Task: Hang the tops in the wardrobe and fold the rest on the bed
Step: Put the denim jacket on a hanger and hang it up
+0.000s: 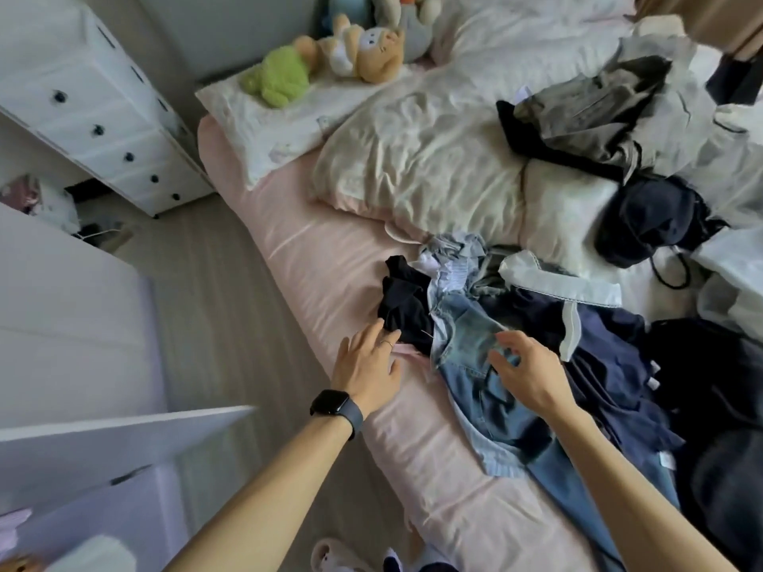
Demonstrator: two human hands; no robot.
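Left hand [367, 367] spread flat, right hand [532, 375] loosely curled and empty, we faced the faded blue denim garment [466, 338] at the near edge of the pink bed [313, 262], which we judged floppy, weighty, best gripped by a seam.

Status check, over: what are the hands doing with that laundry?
Left hand flat, fingers at crumpled black garment. Right hand loosely curled over faded blue denim garment, gripping nothing. Navy garment with white trim tangled alongside.
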